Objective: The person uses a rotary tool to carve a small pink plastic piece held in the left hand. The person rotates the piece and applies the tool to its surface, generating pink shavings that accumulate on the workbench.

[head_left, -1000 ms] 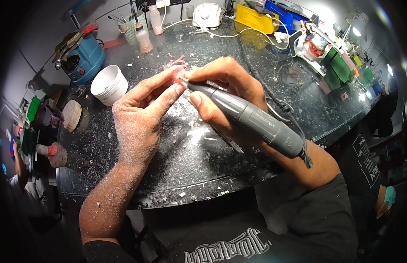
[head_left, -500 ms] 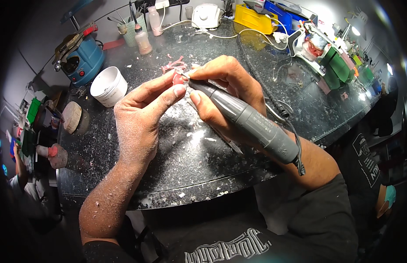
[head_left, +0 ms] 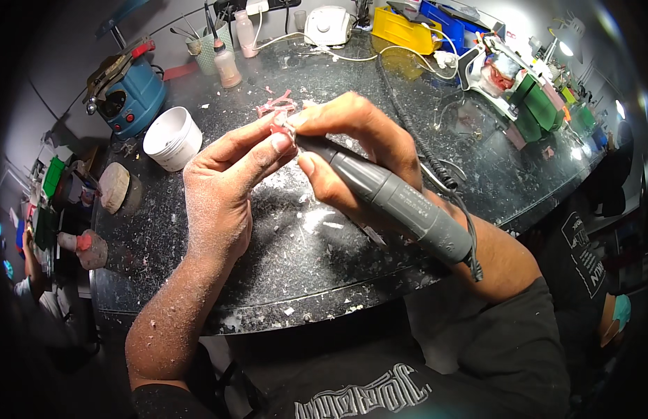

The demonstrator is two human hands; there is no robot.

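Note:
Pinched between the thumb and fingers of my left hand (head_left: 222,174) is a small pink dental piece (head_left: 279,129), mostly covered by my fingertips. White dust coats this hand and forearm. My right hand (head_left: 380,136) grips a dark grey rotary handpiece (head_left: 408,209) slantwise, with its rear end toward my right forearm. The handpiece's front end is at the pink piece, and my right fingers come close to or touch the left fingertips. Its bit is too small and hidden to make out. Pink scraps (head_left: 276,103) lie on the bench just beyond.
The dark bench (head_left: 296,279) is strewn with white dust and shavings. A white tub (head_left: 173,140), a blue machine (head_left: 128,98) and a plaster block (head_left: 114,187) stand left. A coiled cord (head_left: 432,157) runs at right. Behind are a pink bottle (head_left: 227,66) and a yellow bin (head_left: 404,29).
The handpiece and my right hand have shifted slightly left. The pink piece has turned a little in my left fingers, and less of it shows.

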